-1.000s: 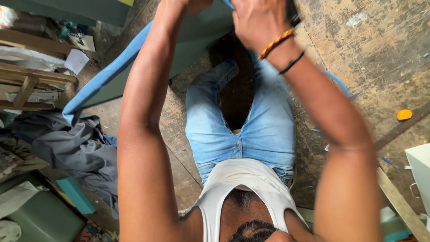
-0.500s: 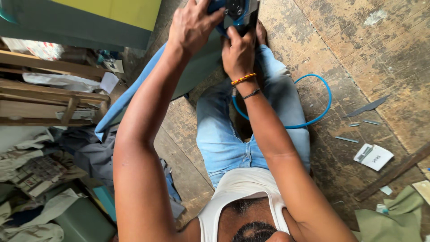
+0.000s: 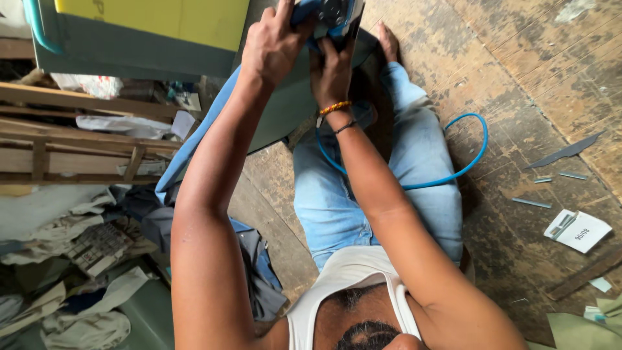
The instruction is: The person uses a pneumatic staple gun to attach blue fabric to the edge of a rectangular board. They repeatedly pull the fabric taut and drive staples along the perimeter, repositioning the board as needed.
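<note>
A blue hand-held power tool point(image 3: 327, 16), fed by a blue hose point(image 3: 463, 165), is clasped by the left hand point(image 3: 272, 42) and right hand point(image 3: 332, 71), fingers wrapped around it, above a grey-green panel point(image 3: 285, 110).

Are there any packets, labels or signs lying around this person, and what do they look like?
Small packet or card: on the wooden floor at the right, flat, rectangular, white with dark print, thin grey strips lying on it.
Printed sheet: in the cloth heap at the left, crumpled, pale with dark columns of print.
Yellow panel: top left, flat, on a grey-green frame; any marking too faint to tell.
No screens.
</note>
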`<state>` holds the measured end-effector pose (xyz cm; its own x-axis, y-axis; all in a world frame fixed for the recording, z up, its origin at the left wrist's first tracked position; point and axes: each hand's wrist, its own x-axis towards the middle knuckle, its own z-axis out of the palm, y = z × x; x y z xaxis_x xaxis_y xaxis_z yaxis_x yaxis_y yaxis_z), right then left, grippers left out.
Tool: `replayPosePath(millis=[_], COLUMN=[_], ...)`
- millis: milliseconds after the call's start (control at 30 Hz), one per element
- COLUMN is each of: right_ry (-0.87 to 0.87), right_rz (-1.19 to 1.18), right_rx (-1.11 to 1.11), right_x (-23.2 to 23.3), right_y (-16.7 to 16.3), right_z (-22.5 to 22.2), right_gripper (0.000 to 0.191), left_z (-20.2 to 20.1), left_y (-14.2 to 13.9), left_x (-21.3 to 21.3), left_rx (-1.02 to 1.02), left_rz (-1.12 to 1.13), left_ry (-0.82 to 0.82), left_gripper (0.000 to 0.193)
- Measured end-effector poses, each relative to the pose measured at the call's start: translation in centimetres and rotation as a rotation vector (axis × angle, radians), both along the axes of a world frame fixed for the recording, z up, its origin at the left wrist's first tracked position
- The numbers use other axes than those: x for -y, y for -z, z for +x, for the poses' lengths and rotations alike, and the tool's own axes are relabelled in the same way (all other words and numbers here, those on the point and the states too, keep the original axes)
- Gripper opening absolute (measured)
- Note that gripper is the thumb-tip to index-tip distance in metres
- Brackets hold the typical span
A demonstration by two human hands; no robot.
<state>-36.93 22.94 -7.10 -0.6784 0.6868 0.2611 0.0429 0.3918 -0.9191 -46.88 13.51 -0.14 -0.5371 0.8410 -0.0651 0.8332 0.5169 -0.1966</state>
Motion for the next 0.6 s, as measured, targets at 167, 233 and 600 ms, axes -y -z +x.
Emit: replayPosePath(millis=[167,233,600], right_ry=[-0.058,-0.095,0.029], right_rz=[-0.097,-0.171,-0.141], right_rx=[-0.020,-0.009,-0.084], right_x=[-0.5,-0.5,1.1], right_y=[0.1,-0.1,0.4], right_z=[0.0,0.2,-1.2], right_gripper=[0.028,0.027,0.030], left_z=[0.5,0.4,-0.6], left_y=[-1.7,-2.3,2.0], left_x=[0.3,0.3,-1.4], left_rx=[-0.001,0.129,0.015], left_rz=[0.161,0.310,0.331], left_ry=[0.172,0.122,-0.326], left_gripper=[0.051,0.046,0.048])
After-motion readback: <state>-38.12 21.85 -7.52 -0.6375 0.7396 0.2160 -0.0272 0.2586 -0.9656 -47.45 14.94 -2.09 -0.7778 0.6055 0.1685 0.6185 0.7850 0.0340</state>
